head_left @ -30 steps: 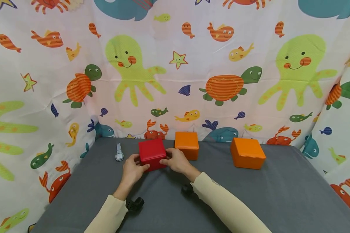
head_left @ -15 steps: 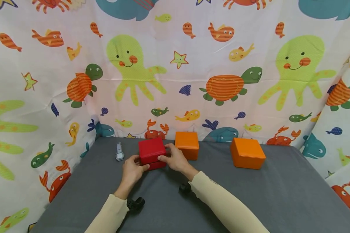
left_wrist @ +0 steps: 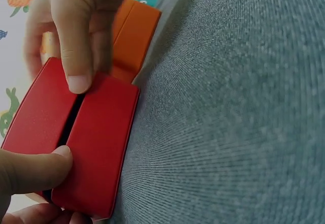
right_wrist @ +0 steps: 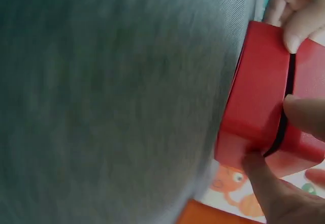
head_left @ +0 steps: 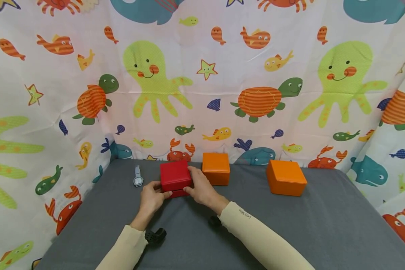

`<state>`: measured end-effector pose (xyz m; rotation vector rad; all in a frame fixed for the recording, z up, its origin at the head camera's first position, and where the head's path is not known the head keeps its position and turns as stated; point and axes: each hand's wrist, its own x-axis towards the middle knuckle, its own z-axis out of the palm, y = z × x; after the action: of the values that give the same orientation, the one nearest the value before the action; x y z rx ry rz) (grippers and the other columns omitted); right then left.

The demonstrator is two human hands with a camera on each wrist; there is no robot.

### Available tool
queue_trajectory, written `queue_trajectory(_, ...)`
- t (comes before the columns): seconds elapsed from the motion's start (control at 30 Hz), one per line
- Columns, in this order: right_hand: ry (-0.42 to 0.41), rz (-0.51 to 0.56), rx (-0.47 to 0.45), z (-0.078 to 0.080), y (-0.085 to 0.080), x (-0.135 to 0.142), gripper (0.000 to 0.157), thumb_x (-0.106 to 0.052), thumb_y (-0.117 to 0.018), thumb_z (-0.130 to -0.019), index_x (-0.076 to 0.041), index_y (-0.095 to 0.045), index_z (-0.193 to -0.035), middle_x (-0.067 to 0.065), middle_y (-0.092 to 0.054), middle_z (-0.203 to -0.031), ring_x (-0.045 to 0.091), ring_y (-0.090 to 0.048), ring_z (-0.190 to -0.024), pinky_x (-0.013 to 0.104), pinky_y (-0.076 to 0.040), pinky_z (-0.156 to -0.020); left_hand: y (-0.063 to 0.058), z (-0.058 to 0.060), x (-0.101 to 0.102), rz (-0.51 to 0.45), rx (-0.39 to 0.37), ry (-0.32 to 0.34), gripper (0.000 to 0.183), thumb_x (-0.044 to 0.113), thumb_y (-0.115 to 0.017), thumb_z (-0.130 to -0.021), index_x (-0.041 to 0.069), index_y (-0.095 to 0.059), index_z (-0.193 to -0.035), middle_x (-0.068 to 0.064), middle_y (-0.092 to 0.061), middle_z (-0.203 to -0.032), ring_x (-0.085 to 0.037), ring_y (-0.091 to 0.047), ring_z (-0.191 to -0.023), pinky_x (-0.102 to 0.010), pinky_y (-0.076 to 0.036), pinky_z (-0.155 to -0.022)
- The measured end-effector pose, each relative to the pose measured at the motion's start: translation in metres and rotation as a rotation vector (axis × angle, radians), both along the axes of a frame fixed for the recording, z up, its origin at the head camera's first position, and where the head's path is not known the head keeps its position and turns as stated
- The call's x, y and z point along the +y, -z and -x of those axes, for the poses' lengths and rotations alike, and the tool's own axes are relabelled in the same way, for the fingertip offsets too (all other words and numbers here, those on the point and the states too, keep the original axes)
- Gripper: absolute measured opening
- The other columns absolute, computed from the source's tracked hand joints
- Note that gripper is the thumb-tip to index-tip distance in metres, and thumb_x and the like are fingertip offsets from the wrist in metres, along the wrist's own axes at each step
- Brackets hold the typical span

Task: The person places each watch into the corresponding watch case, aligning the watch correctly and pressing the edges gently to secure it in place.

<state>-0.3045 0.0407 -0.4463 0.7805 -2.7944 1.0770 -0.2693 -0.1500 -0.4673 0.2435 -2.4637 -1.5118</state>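
Note:
A red box (head_left: 175, 175) with a leathery look sits on the grey table, between both hands. Its lid is slightly raised from the base, and a dark gap (left_wrist: 72, 120) runs along the front in both wrist views. On the box's left side the left hand (head_left: 151, 200) grips the base, thumb at the front near the seam. The right hand (head_left: 206, 192) holds the right side, its thumb (right_wrist: 304, 113) at the gap and another finger on the side by the seam. Whatever the box contains is hidden.
A silver wristwatch (head_left: 138, 177) lies left of the red box. One orange box (head_left: 216, 168) stands close to the right hand, another orange box (head_left: 286, 178) farther right. Behind the grey table (head_left: 324, 228) hangs a curtain (head_left: 202, 86) printed with sea animals.
The red lid has risen a little from its base, showing the seam. The right hand has shifted slightly, its thumb now lower at the front. The left hand stays nearly still.

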Motion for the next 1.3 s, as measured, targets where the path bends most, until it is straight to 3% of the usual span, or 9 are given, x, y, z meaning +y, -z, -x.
queue_trajectory(0.13, -0.081, -0.264, 0.278, 0.0, -0.008, 0.001, 0.062, -0.021, -0.072, -0.086, -0.011, -0.04, -0.14, 0.012, -0.035, -0.145, 0.026, -0.048, -0.122, 0.037, -0.046, -0.098, 0.001, 0.001, -0.001, -0.006, -0.005, 0.001, 0.052, 0.004, -0.08, -0.074, -0.009, -0.057, -0.119, -0.027, -0.063, -0.112, -0.036, -0.065, -0.1, -0.043, -0.054, -0.082)
queue_trajectory(0.23, -0.149, -0.421, 0.471, 0.002, -0.013, 0.001, 0.053, -0.023, -0.073, -0.085, -0.012, -0.049, -0.131, 0.012, -0.042, -0.141, 0.027, -0.046, -0.124, 0.036, -0.045, -0.099, 0.002, 0.001, -0.001, -0.005, -0.002, -0.002, 0.051, 0.004, -0.079, -0.075, -0.008, -0.057, -0.119, -0.027, -0.063, -0.112, -0.037, -0.065, -0.101, -0.043, -0.054, -0.083)
queue_trajectory(0.37, -0.23, -0.547, 0.657, 0.007, -0.017, 0.003, 0.046, -0.024, -0.075, -0.083, -0.012, -0.053, -0.122, 0.008, -0.053, -0.125, 0.023, -0.049, -0.118, 0.033, -0.045, -0.099, 0.004, 0.001, 0.0, -0.021, 0.014, 0.009, 0.049, 0.003, -0.079, -0.075, -0.008, -0.058, -0.118, -0.027, -0.063, -0.112, -0.037, -0.065, -0.101, -0.043, -0.054, -0.083)
queue_trajectory(0.43, -0.257, -0.563, 0.694, 0.01, -0.019, 0.003, 0.044, -0.023, -0.075, -0.083, -0.012, -0.054, -0.119, 0.006, -0.055, -0.118, 0.021, -0.051, -0.113, 0.031, -0.046, -0.097, 0.005, 0.002, 0.0, -0.034, 0.022, 0.014, 0.048, 0.002, -0.078, -0.075, -0.008, -0.058, -0.117, -0.027, -0.063, -0.112, -0.037, -0.065, -0.101, -0.044, -0.054, -0.083)
queue_trajectory(0.53, -0.242, -0.493, 0.572, 0.013, -0.02, 0.001, 0.047, -0.025, -0.075, -0.084, -0.013, -0.051, -0.123, 0.006, -0.052, -0.123, 0.02, -0.05, -0.111, 0.03, -0.048, -0.094, 0.005, 0.002, -0.001, -0.046, 0.025, 0.012, 0.047, 0.002, -0.078, -0.076, -0.008, -0.058, -0.117, -0.027, -0.063, -0.112, -0.037, -0.064, -0.101, -0.044, -0.053, -0.084)
queue_trajectory(0.7, -0.064, -0.231, 0.124, 0.012, -0.013, -0.005, 0.076, -0.031, -0.074, -0.084, -0.009, -0.033, -0.143, 0.012, -0.036, -0.144, 0.024, -0.049, -0.117, 0.036, -0.047, -0.097, 0.005, 0.002, -0.002, -0.039, 0.018, 0.007, 0.047, 0.004, -0.078, -0.076, -0.008, -0.059, -0.117, -0.026, -0.063, -0.112, -0.037, -0.065, -0.1, -0.044, -0.054, -0.083)
queue_trajectory(0.8, -0.008, -0.149, -0.004, 0.013, -0.007, -0.007, 0.085, -0.027, -0.076, -0.083, -0.01, -0.024, -0.148, 0.015, -0.036, -0.144, 0.028, -0.051, -0.114, 0.04, -0.048, -0.094, 0.006, 0.002, -0.002, -0.038, 0.026, 0.012, 0.047, 0.004, -0.078, -0.076, -0.008, -0.059, -0.117, -0.026, -0.063, -0.112, -0.037, -0.065, -0.1, -0.044, -0.054, -0.082)
queue_trajectory(1.13, 0.015, 0.053, -0.025, 0.02, 0.001, -0.001, 0.084, -0.023, -0.079, -0.08, -0.01, -0.029, -0.146, 0.01, -0.046, -0.139, 0.024, -0.051, -0.114, 0.039, -0.047, -0.095, 0.003, 0.0, 0.001, -0.008, 0.038, 0.028, 0.045, 0.01, -0.076, -0.081, -0.009, -0.058, -0.118, -0.025, -0.064, -0.112, -0.036, -0.066, -0.098, -0.043, -0.054, -0.082)
queue_trajectory(1.3, 0.022, 0.029, 0.033, 0.017, 0.003, -0.001, 0.074, -0.03, -0.075, -0.083, -0.012, -0.035, -0.143, 0.01, -0.042, -0.142, 0.024, -0.048, -0.115, 0.04, -0.046, -0.096, 0.002, 0.001, 0.002, 0.008, 0.043, 0.021, 0.045, 0.011, -0.076, -0.081, -0.009, -0.059, -0.117, -0.026, -0.064, -0.11, -0.035, -0.066, -0.096, -0.043, -0.055, -0.079)
